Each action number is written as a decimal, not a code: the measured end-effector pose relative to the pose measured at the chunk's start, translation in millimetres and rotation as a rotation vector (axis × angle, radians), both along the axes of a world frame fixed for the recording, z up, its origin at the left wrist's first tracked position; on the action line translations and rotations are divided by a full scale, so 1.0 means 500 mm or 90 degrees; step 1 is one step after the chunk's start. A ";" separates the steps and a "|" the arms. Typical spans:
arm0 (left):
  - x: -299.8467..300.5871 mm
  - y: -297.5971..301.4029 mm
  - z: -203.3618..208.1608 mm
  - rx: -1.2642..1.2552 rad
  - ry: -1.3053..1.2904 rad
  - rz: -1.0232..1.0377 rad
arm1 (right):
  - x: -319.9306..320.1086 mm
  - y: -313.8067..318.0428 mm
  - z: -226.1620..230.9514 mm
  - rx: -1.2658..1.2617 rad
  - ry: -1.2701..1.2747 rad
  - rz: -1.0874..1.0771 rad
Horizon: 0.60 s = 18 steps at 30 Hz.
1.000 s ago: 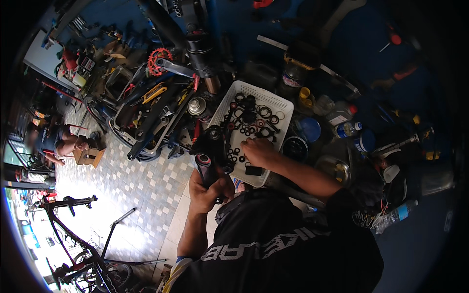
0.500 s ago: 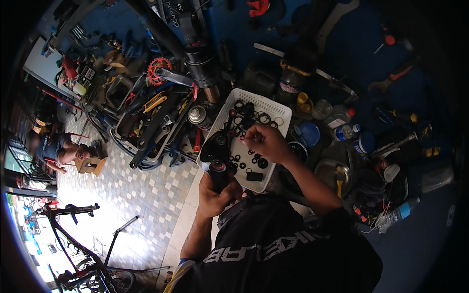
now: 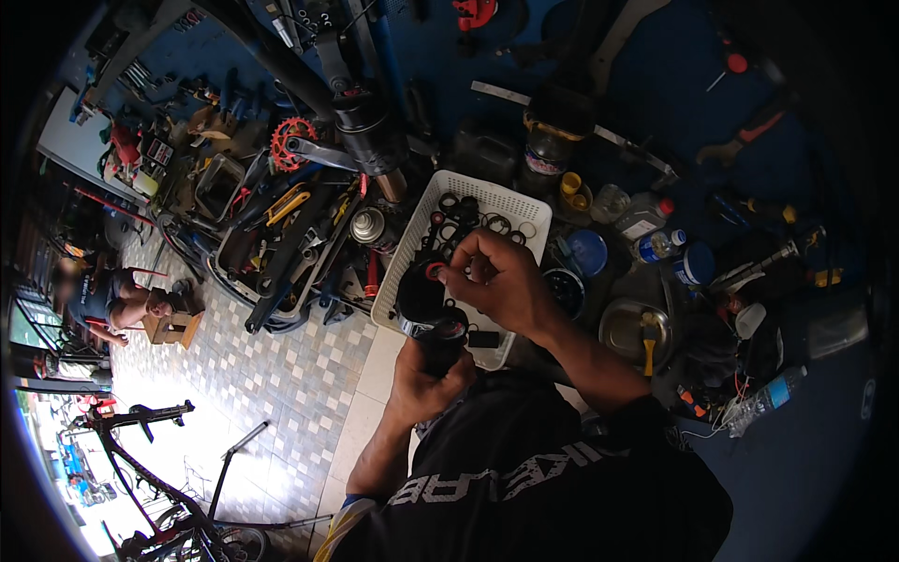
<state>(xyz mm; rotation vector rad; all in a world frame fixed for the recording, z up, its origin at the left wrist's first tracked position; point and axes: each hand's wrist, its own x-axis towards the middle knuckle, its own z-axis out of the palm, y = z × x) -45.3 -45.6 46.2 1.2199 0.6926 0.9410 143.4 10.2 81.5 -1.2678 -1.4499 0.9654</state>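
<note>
My left hand [image 3: 423,377] grips a black cylindrical bike part [image 3: 426,304] upright in front of my chest. My right hand [image 3: 496,278] hovers just over the top of that part, fingers pinched on a small red ring [image 3: 435,272]. Behind both hands stands a white plastic basket [image 3: 524,211] with several black rubber rings and seals in it.
A black tool tray [image 3: 272,253] with wrenches and yellow-handled tools lies at the left. A red chainring [image 3: 292,140] and a bike frame are behind it. Jars, bottles and a metal bowl [image 3: 629,328] crowd the right side. Another person [image 3: 117,300] sits on the tiled floor at far left.
My right hand has come out of the basket toward me and now sits over the black part with a small red ring. My left hand raised the part slightly.
</note>
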 end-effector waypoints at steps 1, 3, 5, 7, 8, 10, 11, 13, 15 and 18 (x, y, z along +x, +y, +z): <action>0.000 0.000 -0.001 0.003 0.004 0.000 | -0.002 0.001 0.003 0.003 0.005 -0.001; -0.002 0.001 -0.005 0.008 0.007 -0.002 | -0.006 0.001 0.012 0.007 0.013 -0.003; -0.002 0.001 -0.007 0.007 0.004 -0.001 | -0.007 0.002 0.015 -0.004 0.044 0.017; 0.001 0.000 -0.007 0.001 -0.005 0.004 | -0.006 0.004 0.013 -0.006 0.049 0.034; 0.001 0.000 -0.006 0.000 -0.004 0.004 | -0.005 0.005 0.009 -0.002 0.039 0.039; 0.000 -0.001 -0.002 -0.002 -0.002 0.004 | -0.003 0.006 0.006 0.005 0.027 0.045; 0.001 -0.001 -0.001 -0.004 -0.002 0.007 | -0.002 0.006 0.006 0.006 0.024 0.046; 0.003 -0.002 0.000 -0.009 -0.003 0.012 | -0.001 0.005 0.008 0.021 0.007 0.041; 0.000 -0.002 -0.002 0.005 0.032 0.014 | -0.001 0.003 0.014 0.048 -0.021 0.028; -0.002 -0.001 -0.006 0.022 0.054 0.015 | 0.001 0.004 0.017 0.039 -0.048 0.024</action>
